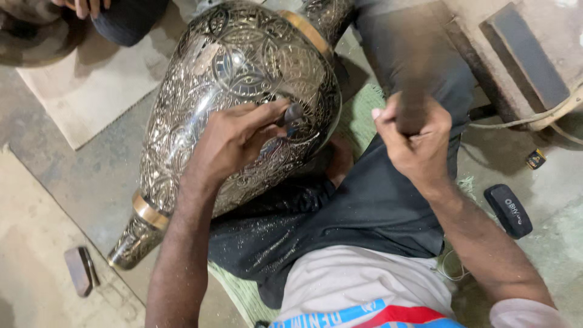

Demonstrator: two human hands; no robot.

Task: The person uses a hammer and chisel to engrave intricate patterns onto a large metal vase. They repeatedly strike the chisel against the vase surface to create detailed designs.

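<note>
- the big engraved metal vase [237, 91] lies tilted across the upper middle of the frame, neck end pointing to the lower left, its body resting against the person's lap.
- the left hand [234, 143] sits right on the vase's belly, centre frame, fingers pinched shut around a small dark chisel [293, 115] whose tip touches the patterned surface.
- over to the right, the right hand [416, 146] is raised above the lap, fist wrapped tight round a blurred dark handle, the hammer [407, 79], which streaks upward toward the top of the frame; its head cannot be made out.
- a brass-coloured band [149, 211] rings the vase near the narrow neck at lower left, and another shows near the top centre.
- the dark cloth [340, 212] over the person's lap is speckled with fine bright metal dust, below the vase in the centre.
- a small flat dark block [79, 270] lies on the floor at lower left, just beside the vase's mouth.
- a black oblong object [509, 211] rests on the floor at the right, near the right forearm.
- another person's hand [85, 6] peeks in at the upper left corner, well apart from the work.
</note>
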